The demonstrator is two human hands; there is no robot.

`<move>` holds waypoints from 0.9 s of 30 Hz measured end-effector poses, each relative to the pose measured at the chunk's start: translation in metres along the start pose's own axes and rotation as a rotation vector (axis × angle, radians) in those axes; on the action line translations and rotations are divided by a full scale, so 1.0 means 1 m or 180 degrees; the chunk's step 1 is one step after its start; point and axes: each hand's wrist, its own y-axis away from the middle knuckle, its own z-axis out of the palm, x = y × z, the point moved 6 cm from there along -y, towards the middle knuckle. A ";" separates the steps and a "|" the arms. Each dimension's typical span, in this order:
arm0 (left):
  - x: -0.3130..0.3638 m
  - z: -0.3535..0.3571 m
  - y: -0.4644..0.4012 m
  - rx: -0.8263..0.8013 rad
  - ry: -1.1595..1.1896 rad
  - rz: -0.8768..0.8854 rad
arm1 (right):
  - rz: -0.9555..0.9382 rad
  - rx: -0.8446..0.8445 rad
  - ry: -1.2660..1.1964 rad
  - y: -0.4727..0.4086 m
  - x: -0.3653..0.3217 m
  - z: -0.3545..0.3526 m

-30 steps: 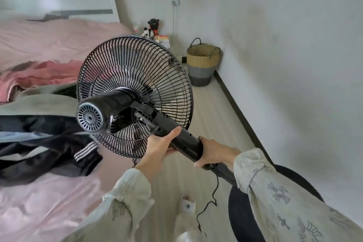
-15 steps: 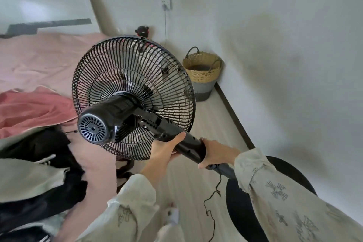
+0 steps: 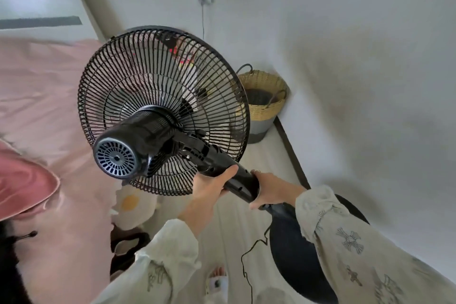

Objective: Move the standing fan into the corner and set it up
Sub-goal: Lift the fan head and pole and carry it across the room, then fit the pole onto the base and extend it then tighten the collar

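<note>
Carrying standing fan point(image 3: 162, 111) toward the corner, not yet set down.
Left hand point(image 3: 212, 186) and right hand point(image 3: 272, 187) grip its tilted pole, fingers wrapped round; base point(image 3: 293, 256) airborne, basket point(image 3: 265, 103) ahead, cord point(image 3: 249, 264) dangling unplugged.

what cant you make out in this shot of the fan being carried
- Head view: objects on the far side of the black standing fan are blurred behind its grille.
- The fan's round base is partly covered by the right sleeve.
- Woven straw basket: contents too dark.
- Left hand and right hand hide the pole's controls.
</note>
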 end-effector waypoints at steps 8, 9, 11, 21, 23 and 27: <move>0.011 0.075 -0.084 0.0437 -0.0394 0.0175 | -0.0191 0.0034 0.0281 -0.099 0.070 -0.059; 0.009 0.086 -0.094 0.0508 -0.0447 0.0203 | -0.0242 0.0014 0.0297 -0.111 0.081 -0.064; 0.003 0.106 -0.114 0.0661 -0.0508 0.0283 | -0.0369 0.0016 0.0337 -0.132 0.103 -0.073; -0.045 0.180 -0.218 0.1160 -0.0774 0.0864 | -0.0894 0.0261 0.0573 -0.227 0.195 -0.099; -0.053 0.187 -0.244 0.1228 -0.0935 0.1031 | -0.0928 0.0352 0.0554 -0.252 0.210 -0.099; -0.070 0.201 -0.288 0.1223 -0.1189 0.1312 | -0.0966 0.0462 0.0416 -0.294 0.239 -0.092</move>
